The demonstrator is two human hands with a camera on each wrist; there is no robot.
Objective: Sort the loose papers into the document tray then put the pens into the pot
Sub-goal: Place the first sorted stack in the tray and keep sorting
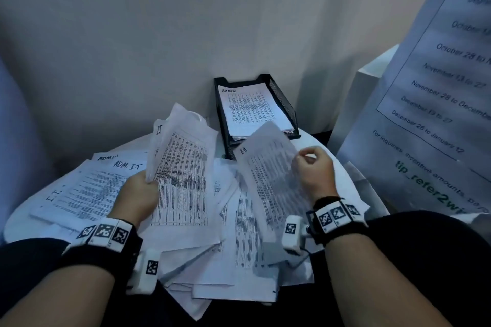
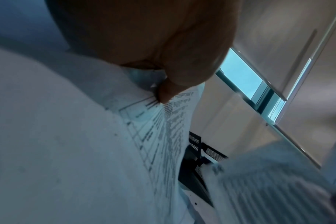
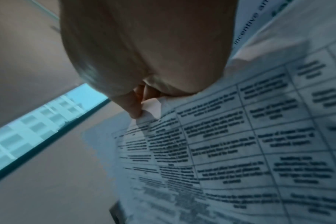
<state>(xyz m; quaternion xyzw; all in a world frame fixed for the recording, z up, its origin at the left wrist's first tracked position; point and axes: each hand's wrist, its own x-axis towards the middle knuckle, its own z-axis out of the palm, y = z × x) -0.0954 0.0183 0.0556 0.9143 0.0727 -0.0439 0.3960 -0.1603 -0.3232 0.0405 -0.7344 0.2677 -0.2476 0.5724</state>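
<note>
Left hand (image 1: 140, 191) gripping a sheaf of papers (image 1: 183, 167), right hand (image 1: 314, 170) pinching 1 sheet (image 1: 268, 175), black mesh tray (image 1: 285, 106) holding printed pages (image 1: 252, 109)

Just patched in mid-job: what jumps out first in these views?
Printed sheets litter the round white table. The left hand grips a raised bundle of papers, while the right hand pinches a single sheet by its edge. Behind them, the black mesh tray already holds a stack headed ADMIN.
</note>
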